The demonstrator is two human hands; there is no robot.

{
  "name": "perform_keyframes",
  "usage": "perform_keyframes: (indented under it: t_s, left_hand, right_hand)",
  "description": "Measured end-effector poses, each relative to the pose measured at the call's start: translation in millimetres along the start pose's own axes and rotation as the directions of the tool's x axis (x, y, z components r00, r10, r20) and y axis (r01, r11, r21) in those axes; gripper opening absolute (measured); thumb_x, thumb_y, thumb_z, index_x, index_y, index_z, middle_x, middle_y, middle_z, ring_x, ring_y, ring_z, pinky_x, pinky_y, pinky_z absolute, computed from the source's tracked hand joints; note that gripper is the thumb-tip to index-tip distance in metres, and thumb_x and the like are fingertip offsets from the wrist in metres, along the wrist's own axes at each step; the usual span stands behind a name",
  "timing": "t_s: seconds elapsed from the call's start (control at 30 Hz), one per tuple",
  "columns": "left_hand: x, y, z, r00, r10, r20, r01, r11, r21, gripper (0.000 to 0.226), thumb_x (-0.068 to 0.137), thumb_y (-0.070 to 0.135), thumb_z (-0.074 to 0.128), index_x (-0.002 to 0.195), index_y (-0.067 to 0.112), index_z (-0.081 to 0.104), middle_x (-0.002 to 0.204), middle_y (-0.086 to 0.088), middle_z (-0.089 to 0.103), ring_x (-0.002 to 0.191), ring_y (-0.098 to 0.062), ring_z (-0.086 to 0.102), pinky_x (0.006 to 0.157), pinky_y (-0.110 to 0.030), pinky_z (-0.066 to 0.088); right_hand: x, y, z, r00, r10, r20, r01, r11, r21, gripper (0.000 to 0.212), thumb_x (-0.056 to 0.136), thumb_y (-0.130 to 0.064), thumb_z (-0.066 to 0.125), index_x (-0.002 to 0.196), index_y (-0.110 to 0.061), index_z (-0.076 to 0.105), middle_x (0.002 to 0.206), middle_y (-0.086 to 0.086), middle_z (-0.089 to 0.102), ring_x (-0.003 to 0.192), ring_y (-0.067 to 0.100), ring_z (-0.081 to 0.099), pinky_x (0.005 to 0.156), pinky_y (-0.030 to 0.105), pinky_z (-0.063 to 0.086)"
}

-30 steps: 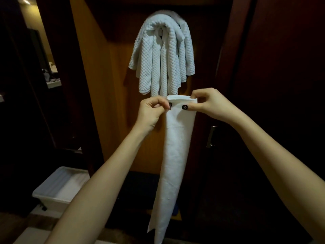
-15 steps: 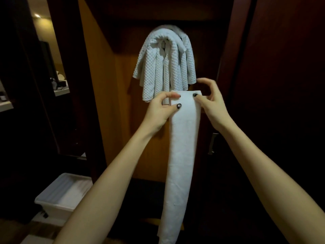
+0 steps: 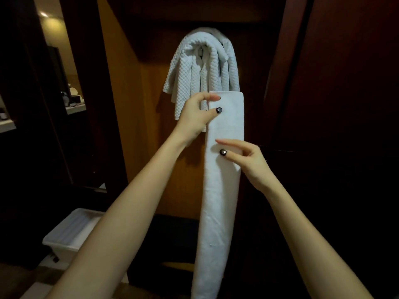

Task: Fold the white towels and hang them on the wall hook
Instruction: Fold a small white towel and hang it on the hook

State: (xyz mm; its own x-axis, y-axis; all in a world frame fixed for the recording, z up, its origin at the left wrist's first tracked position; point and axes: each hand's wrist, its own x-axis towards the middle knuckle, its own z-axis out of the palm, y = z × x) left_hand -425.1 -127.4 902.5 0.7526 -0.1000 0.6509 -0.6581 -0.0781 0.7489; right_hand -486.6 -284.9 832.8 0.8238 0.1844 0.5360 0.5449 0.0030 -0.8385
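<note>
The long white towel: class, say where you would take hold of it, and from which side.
Pinch the free top right corner of the long white towel, coming from the right, thumb in front. It hangs as a flat narrow strip with a straight top edge, and the left hand pinches the left corner.

- A white plastic bin (image 3: 71,234) sits low on the floor at the lower left.
- An orange-brown wooden panel (image 3: 133,104) stands straight ahead, partly in shadow.
- Dark reddish wood panelling (image 3: 334,83) fills the right side.
- A pale counter (image 3: 75,108) at the far left bears small objects, too dim to identify.
- A ceiling light (image 3: 43,14) glows at the upper left.
</note>
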Motion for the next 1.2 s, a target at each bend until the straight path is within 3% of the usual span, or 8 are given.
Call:
perform_keyframes:
  t_s: [0.1, 0.37, 0.5, 0.57, 0.67, 0.8, 1.03, 1.2]
  left_hand:
    - [4, -17, -1, 0.995, -0.082, -0.050, 0.081, 0.997, -0.011, 0.018, 0.086, 0.005, 0.067, 0.103, 0.006, 0.062, 0.112, -0.004, 0.058, 0.109, -0.012, 0.051, 0.074, 0.001, 0.040]
    - [15, -57, -8, 0.954, -0.289, -0.081, 0.287, 0.957, -0.036, 0.019, 0.087, 0.008, 0.066, 0.105, 0.009, 0.064, 0.113, -0.003, 0.056, 0.110, -0.018, 0.055, 0.093, -0.028, 0.049]
    - [-2, -68, -9, 0.893, -0.449, -0.031, 0.439, 0.884, -0.161, 0.006, 0.094, 0.010, 0.057, 0.097, 0.005, 0.057, 0.079, -0.002, 0.059, 0.059, -0.007, 0.055, 0.046, -0.015, 0.042]
    - [-24, -76, -14, 0.833, -0.553, 0.034, 0.547, 0.812, -0.202, 0.022, 0.100, 0.024, 0.049, 0.085, 0.009, 0.054, 0.063, 0.000, 0.058, 0.035, -0.002, 0.045, 0.032, -0.012, 0.028]
    - [-75, -94, -29, 0.806, -0.587, 0.077, 0.591, 0.805, -0.048, 0.039, 0.099, 0.046, 0.041, 0.094, 0.011, 0.059, 0.067, -0.001, 0.057, 0.044, -0.006, 0.046, 0.038, -0.018, 0.029]
    - [-150, -107, -41, 0.859, -0.498, 0.117, 0.507, 0.860, -0.062, 0.031, 0.095, 0.044, 0.051, 0.099, 0.017, 0.065, 0.089, 0.003, 0.070, 0.079, -0.014, 0.064, 0.066, -0.029, 0.048]
    - [-181, -106, -38, 0.937, -0.348, 0.036, 0.349, 0.923, -0.163, 0.013, 0.084, 0.003, 0.067, 0.089, 0.007, 0.056, 0.083, 0.010, 0.064, 0.079, 0.003, 0.062, 0.069, -0.013, 0.049]
    - [-183, -105, -26, 0.923, -0.368, 0.112, 0.382, 0.913, -0.145, 0.024, 0.091, 0.022, 0.059, 0.096, -0.001, 0.063, 0.090, -0.003, 0.067, 0.086, -0.008, 0.062, 0.075, -0.022, 0.049]
  right_hand:
    - [-8, 5, 5, 0.980, 0.128, 0.151, -0.127, 0.992, -0.021, 0.031, 0.087, -0.007, 0.067, 0.103, -0.032, 0.076, 0.113, -0.007, 0.072, 0.109, 0.009, 0.065, 0.085, 0.018, 0.051]
    - [-47, 52, 44, 0.955, 0.258, 0.148, -0.262, 0.965, 0.012, 0.029, 0.086, -0.005, 0.068, 0.102, -0.028, 0.077, 0.114, -0.008, 0.071, 0.109, 0.007, 0.064, 0.085, 0.017, 0.050]
    - [-42, 62, 52, 0.975, 0.213, -0.057, -0.209, 0.975, 0.070, 0.030, 0.087, -0.004, 0.066, 0.090, -0.031, 0.078, 0.107, -0.011, 0.072, 0.106, 0.006, 0.064, 0.088, 0.021, 0.049]
    - [-39, 67, 52, 0.965, 0.245, -0.098, -0.227, 0.960, 0.162, 0.030, 0.088, -0.003, 0.063, 0.093, -0.028, 0.078, 0.108, -0.011, 0.071, 0.102, 0.010, 0.065, 0.084, 0.027, 0.050]
    - [-33, 71, 48, 0.950, 0.289, -0.116, -0.249, 0.929, 0.272, 0.034, 0.090, 0.001, 0.058, 0.100, -0.027, 0.076, 0.112, -0.006, 0.068, 0.098, 0.017, 0.063, 0.074, 0.026, 0.050]
    - [-30, 76, 46, 0.936, 0.336, -0.109, -0.273, 0.883, 0.381, 0.036, 0.090, -0.003, 0.057, 0.107, -0.029, 0.073, 0.113, -0.006, 0.067, 0.099, 0.014, 0.065, 0.073, 0.026, 0.052]
    - [-29, 80, 50, 0.948, 0.314, -0.054, -0.262, 0.864, 0.431, 0.022, 0.086, -0.010, 0.064, 0.098, -0.025, 0.076, 0.118, -0.008, 0.066, 0.099, 0.013, 0.066, 0.076, 0.025, 0.054]
    - [-24, 76, 38, 0.951, 0.306, -0.040, -0.269, 0.885, 0.380, 0.029, 0.085, -0.011, 0.064, 0.105, -0.031, 0.074, 0.123, -0.009, 0.063, 0.096, 0.008, 0.068, 0.072, 0.022, 0.054]
